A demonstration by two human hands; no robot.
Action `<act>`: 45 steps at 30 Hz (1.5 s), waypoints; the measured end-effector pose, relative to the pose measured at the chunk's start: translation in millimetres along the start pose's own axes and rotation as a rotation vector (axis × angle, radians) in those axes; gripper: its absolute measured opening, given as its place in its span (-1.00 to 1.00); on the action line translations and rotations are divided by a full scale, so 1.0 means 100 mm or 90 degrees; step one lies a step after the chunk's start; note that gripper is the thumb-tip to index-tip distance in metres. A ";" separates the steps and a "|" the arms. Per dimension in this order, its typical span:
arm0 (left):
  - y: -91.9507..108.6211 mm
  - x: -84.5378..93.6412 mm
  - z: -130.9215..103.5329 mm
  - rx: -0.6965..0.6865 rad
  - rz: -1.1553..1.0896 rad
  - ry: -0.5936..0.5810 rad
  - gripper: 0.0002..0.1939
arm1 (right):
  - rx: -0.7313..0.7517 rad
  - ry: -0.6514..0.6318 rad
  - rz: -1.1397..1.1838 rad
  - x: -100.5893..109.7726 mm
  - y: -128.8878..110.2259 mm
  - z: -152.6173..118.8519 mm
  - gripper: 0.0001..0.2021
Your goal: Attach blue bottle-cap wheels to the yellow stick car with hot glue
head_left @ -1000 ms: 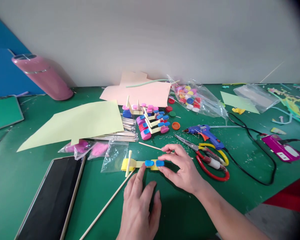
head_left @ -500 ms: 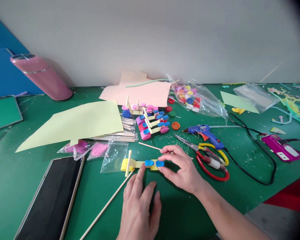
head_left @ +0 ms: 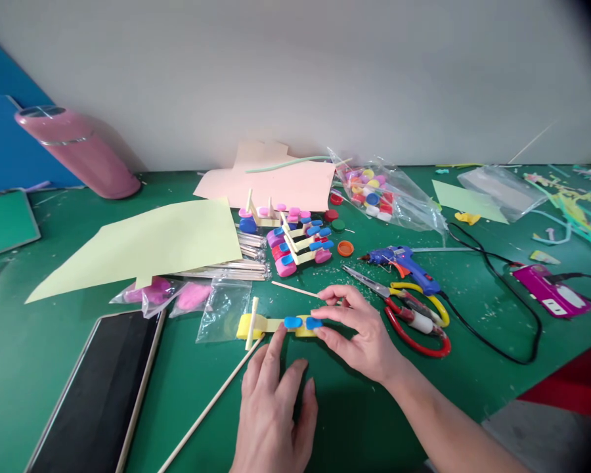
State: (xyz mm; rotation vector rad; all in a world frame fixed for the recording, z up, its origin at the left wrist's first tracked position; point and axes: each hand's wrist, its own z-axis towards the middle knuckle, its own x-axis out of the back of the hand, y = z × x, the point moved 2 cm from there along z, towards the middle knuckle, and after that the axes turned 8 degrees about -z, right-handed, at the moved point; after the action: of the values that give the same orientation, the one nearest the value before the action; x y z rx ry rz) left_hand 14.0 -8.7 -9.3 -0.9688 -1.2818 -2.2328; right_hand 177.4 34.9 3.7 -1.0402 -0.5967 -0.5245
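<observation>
A small craft-stick toy vehicle (head_left: 274,325) lies on the green table, with yellow clay at both ends, a pale stick across its left end and two blue clay pieces on top. The index fingertip of my left hand (head_left: 276,407) rests against its middle, by the left blue piece; the other fingers lie spread. My right hand (head_left: 357,332) pinches the right blue clay piece (head_left: 314,323) between thumb and finger. A long thin wooden stick (head_left: 209,407) slants from the toy's left end toward the near edge. Another thin stick (head_left: 295,289) lies behind the toy.
Several similar toys (head_left: 303,243) stand behind. Scissors (head_left: 414,315) and a blue glue gun (head_left: 406,266) with its cord lie right. A phone (head_left: 96,394) lies left, near pale yellow paper (head_left: 152,243). A bag of bottle caps (head_left: 389,197) and a pink flask (head_left: 83,154) are farther back.
My right fingers have shifted slightly on the right blue clay piece, which now sits a little more tilted. My left hand has stayed in place.
</observation>
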 end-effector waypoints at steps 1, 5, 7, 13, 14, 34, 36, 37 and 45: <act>0.00 0.00 0.00 -0.001 0.000 -0.001 -0.79 | 0.000 0.005 -0.001 0.00 0.00 0.00 -0.81; 0.00 0.00 0.00 0.001 -0.004 -0.001 -0.78 | -0.002 -0.001 -0.007 0.00 -0.01 0.00 -0.83; 0.00 0.01 0.00 0.002 -0.005 -0.001 -0.79 | -0.004 -0.004 -0.011 0.00 -0.01 0.01 -0.84; 0.00 0.01 0.01 -0.006 0.000 -0.003 -0.79 | -0.001 -0.008 -0.010 0.00 0.00 -0.01 -0.82; 0.00 0.01 0.01 -0.006 0.001 -0.004 -0.79 | 0.000 -0.004 -0.004 0.00 0.00 -0.01 -0.81; -0.01 0.00 -0.01 0.001 0.005 -0.008 -0.79 | -0.035 0.045 0.042 -0.03 -0.04 -0.01 -0.81; -0.01 -0.01 -0.01 0.001 0.005 -0.009 -0.80 | -0.046 0.053 0.052 -0.02 -0.03 -0.01 -0.80; -0.01 -0.01 -0.01 -0.001 0.007 -0.010 -0.80 | -0.050 0.053 0.051 -0.02 -0.04 0.00 -0.79; -0.01 -0.01 -0.01 -0.008 0.007 -0.009 -0.80 | -0.097 0.000 0.030 -0.09 -0.08 0.04 -0.67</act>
State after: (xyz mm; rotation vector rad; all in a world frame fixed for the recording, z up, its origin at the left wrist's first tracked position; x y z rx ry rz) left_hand 14.4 -8.8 -10.8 -0.9960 -1.2680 -2.2324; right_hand 165.2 36.1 4.3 -1.1954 -0.5366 -0.5351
